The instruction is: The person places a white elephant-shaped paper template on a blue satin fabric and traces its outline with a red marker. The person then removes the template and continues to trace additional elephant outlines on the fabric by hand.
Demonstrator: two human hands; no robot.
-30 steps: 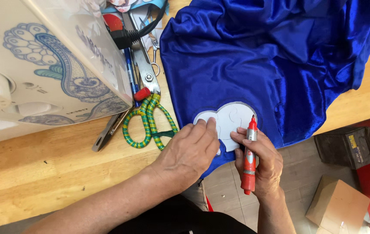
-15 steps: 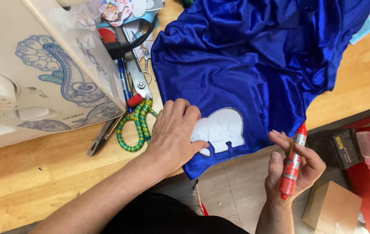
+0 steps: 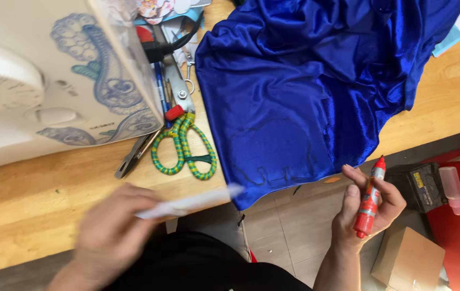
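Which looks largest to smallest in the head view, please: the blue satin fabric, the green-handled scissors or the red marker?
1. Blue satin fabric, by far the largest.
2. Green-handled scissors.
3. Red marker in the right hand; it sits nearer the camera, so its gap to the scissors is unsure.

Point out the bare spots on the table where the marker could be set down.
Bare wood lies along the near table edge, between the sewing machine and the left hand, and at the far right corner beside the blue fabric. Crowded: the strip between machine and fabric, packed with scissors and tools. The right hand holds the marker.
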